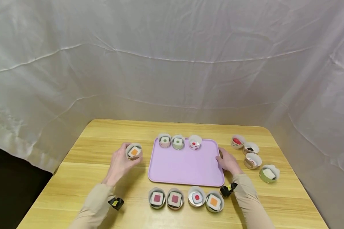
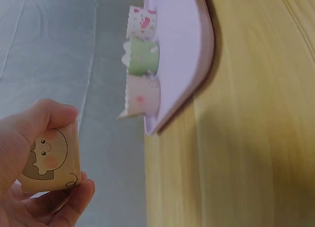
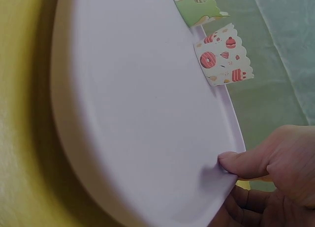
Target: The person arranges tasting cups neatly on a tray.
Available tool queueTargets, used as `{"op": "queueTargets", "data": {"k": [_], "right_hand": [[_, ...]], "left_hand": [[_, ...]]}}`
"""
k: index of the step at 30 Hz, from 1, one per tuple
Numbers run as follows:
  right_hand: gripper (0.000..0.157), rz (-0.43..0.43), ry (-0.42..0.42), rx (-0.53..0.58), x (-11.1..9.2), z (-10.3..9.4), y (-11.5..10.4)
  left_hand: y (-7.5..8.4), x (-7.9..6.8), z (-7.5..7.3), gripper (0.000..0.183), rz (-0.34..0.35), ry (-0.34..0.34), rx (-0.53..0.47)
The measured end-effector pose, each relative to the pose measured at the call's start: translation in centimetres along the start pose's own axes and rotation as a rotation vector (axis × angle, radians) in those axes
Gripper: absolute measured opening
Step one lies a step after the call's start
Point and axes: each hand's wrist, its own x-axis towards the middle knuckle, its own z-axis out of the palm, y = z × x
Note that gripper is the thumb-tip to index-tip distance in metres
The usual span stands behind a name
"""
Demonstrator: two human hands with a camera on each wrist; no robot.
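Beige sleeves [image 1: 93, 202]; left fingers [image 2: 81, 195] grip cup [image 1: 134, 152], right fingers [image 3: 253, 200] pinch tray [image 1: 186, 167]; wood-grain table [image 1: 74, 178], grey drapes [image 1: 172, 79] behind.

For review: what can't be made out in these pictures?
Left wrist: contents of the brown round paper cup, hidden by its wall.
Right wrist: rest of the green round paper cup, cut off by the top edge.
Right wrist: right hand's lower fingertips, hidden beneath the lilac rectangular tray.

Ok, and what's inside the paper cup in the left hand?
A white piece with an orange centre sits in the paper cup, which the left hand grips. Its top shows; the cup's wall hides its lower part, and what lies beneath it can't be seen.
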Motion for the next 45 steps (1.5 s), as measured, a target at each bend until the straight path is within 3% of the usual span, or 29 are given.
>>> {"op": "queueTargets", "data": {"k": [13, 26, 33, 43, 45], "right_hand": [[0.057, -0.017, 0.015, -0.010, 0.2, 0.2, 0.2], [0.057, -0.018, 0.023, -0.006, 0.3, 0.4, 0.4], [0.057, -0.007, 0.019, -0.001, 0.3, 0.4, 0.3], [0.057, -0.012, 0.021, 0.000, 0.2, 0.3, 0.3], [0.057, -0.013, 0.020, 0.002, 0.2, 0.3, 0.2]], "left_hand": [[3.1, 0.8, 2.1, 0.063, 0.049, -0.127, -0.099], [5.8, 2.1, 4.4, 0.058, 0.187, -0.193, -0.102], [6.9, 3.1, 5.3, 0.064, 0.246, -0.229, -0.172], [8.9, 4.3, 6.6, 0.058, 0.207, -0.292, -0.169], [9.2, 4.6, 6.9, 0.057, 0.227, -0.290, -0.155]]}}
